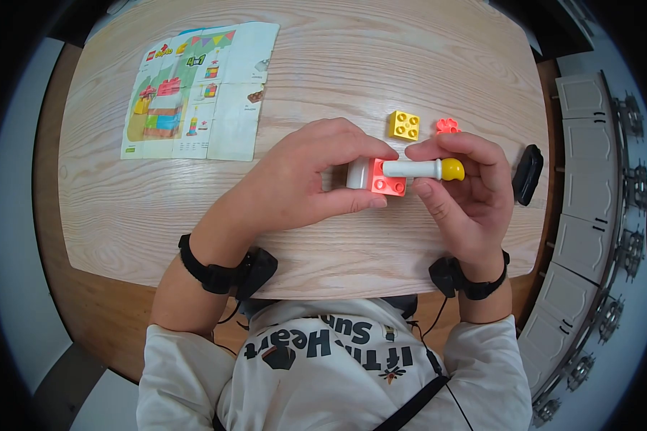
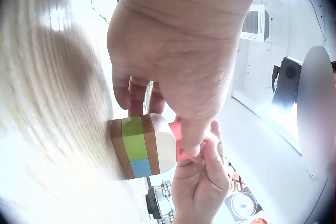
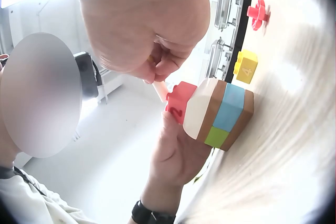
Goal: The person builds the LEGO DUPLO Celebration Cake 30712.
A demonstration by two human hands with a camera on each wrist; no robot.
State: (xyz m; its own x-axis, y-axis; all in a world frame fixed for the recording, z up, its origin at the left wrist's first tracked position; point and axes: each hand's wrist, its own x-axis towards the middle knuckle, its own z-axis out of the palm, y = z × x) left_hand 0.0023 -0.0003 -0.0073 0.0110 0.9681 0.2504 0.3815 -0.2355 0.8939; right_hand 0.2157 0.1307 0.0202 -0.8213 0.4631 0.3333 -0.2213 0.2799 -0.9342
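Note:
Between my two hands stands a stack of toy bricks: brown layers (image 2: 149, 145), a green brick (image 2: 134, 139), a blue brick (image 3: 229, 108), a rounded white brick (image 3: 200, 106) and a red brick (image 3: 181, 100) marked with a 2 on top. My left hand (image 1: 287, 176) holds the stack at the red brick, thumb and fingers on opposite sides. The thumb and fingers of my right hand (image 1: 482, 179) pinch a white candle piece (image 1: 413, 169) with a yellow flame tip (image 1: 453, 169). In the head view, the candle's far end overlaps the red brick's studs.
Beyond the hands lie a yellow brick (image 1: 404, 126) with a 4 on its side and a red flower piece (image 1: 447, 126). A creased picture leaflet (image 1: 230, 108) lies at the table's far left. A black case (image 1: 528, 174) sits near the right edge.

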